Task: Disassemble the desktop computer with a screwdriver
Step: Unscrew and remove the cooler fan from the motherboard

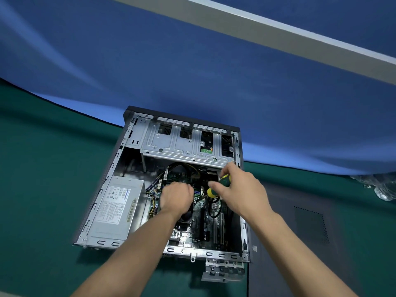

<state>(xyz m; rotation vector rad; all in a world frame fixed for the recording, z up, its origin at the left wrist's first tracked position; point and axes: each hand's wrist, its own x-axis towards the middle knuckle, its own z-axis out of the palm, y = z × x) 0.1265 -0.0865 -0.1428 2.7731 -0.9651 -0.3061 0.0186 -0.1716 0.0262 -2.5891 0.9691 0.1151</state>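
An open desktop computer case (120, 159) lies on its side on the green table, its motherboard (192, 230) exposed. My right hand (240, 189) grips a green and yellow screwdriver (218, 185) over the upper middle of the board; its tip is hidden. My left hand (175, 198) reaches down into the case just left of the screwdriver, fingers curled over the cooler area; what they hold is hidden. A grey power supply (116, 209) fills the case's left side. A metal drive cage (184, 144) spans the far end.
A dark side panel (308, 230) lies flat on the table right of the case. A small metal bracket (222, 273) sits at the case's near edge. Clear plastic wrap (383, 187) lies at the far right. A blue cloth (192, 71) rises behind the table.
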